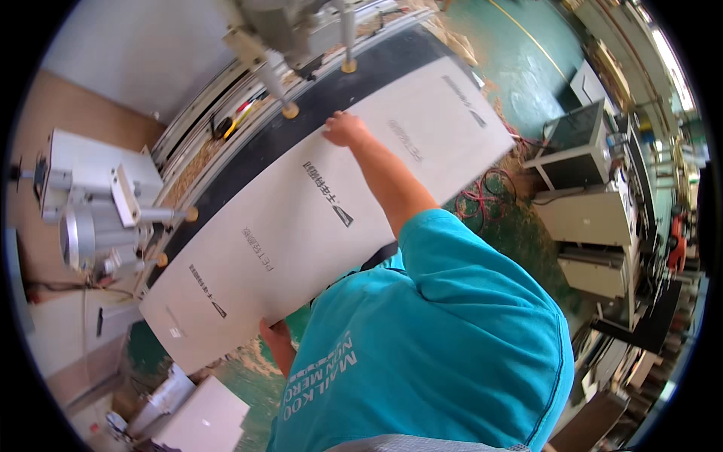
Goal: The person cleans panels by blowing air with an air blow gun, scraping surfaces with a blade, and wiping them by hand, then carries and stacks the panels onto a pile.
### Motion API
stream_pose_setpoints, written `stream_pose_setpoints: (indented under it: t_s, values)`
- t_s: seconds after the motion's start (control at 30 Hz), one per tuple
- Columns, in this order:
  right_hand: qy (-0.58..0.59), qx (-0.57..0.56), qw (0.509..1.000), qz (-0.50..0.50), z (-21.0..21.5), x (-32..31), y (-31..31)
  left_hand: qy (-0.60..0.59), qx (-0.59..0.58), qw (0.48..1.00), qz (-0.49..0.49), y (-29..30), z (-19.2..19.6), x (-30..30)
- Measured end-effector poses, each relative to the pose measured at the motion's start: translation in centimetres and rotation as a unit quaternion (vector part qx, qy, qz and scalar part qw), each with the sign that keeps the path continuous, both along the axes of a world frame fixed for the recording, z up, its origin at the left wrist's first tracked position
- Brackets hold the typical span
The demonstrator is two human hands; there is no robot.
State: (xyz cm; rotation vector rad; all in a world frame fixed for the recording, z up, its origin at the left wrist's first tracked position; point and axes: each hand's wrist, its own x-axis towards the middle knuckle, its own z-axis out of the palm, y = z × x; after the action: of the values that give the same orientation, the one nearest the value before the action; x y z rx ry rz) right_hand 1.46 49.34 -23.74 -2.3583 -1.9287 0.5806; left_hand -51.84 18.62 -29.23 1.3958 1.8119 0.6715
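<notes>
A long white panel (294, 218) with dark printed marks lies over the dark bed (324, 94) of a machine, its near edge close to my body. My right hand (346, 129) reaches across it, fingers curled at the far long edge. Down at the near edge, toward the left end, my left hand (276, 334) grips the panel; its thumb shows and the other fingers are mostly hidden. Beyond the far edge stand metal clamp rods with brass-coloured pads (290, 111), apart from my right hand.
A yellow-and-black utility knife (225, 128) lies among wood shavings in the machine's trough. A grey motor unit (79, 235) stands at left. Red cable (482, 197) is coiled on the green floor beyond the panel's right end. Pale cabinets (584, 215) line the right, and a white box (203, 414) sits lower left.
</notes>
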Motion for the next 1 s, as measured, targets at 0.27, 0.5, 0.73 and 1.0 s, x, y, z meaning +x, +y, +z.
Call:
stream_pose_setpoints:
  t_s: [0.27,0.5,0.73,1.0]
  values:
    - [0.039,0.155,0.987,-0.023,-3.7,0.1,-11.4,0.107,-0.084,0.990,0.026,10.8,1.6,7.5]
    - [0.116,0.088,0.920,-0.364,-7.1,4.9,-32.6,0.004,-0.031,0.942,-0.333,23.2,2.4,25.4]
    - [0.180,-0.143,0.616,-0.753,-14.0,-2.5,-61.7,0.125,0.139,0.751,-0.634,29.9,2.4,52.1]
    - [0.352,-0.288,0.570,-0.685,-20.2,-6.0,-74.8,0.469,0.323,0.565,-0.596,16.2,-4.8,72.3]
